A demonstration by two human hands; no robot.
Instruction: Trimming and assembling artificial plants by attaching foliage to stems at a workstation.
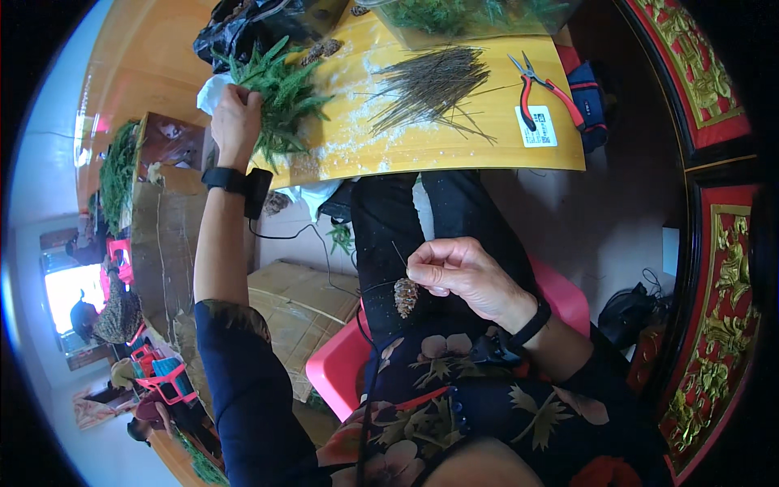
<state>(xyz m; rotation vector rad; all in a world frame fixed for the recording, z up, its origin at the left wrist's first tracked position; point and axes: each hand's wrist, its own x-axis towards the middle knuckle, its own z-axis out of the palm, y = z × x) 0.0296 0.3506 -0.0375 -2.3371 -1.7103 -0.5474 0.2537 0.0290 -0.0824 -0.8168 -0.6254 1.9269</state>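
Note:
Over my lap, my right hand (471,280) pinches a small brown pine cone (406,299) at its top. A thin wire sticks out from the cone on either side of my fingertips. My left hand (236,122) is at the left part of the yellow table, its fingers curled closed beside a white piece of cloth or plastic (213,95). Whatever its fingers hold, if anything, is hidden. Green artificial fir sprigs (280,93) lie piled just right of that hand. A bundle of thin dark wires (438,81) is spread on the table.
Red-handled pliers (535,89) lie on the table's right end by a white label (537,127). Loose pine cones (320,52) and a clear bin (479,18) of greenery are farther back. Cardboard boxes (296,304) stand at left; a carved red-and-gold panel (710,300) borders the right.

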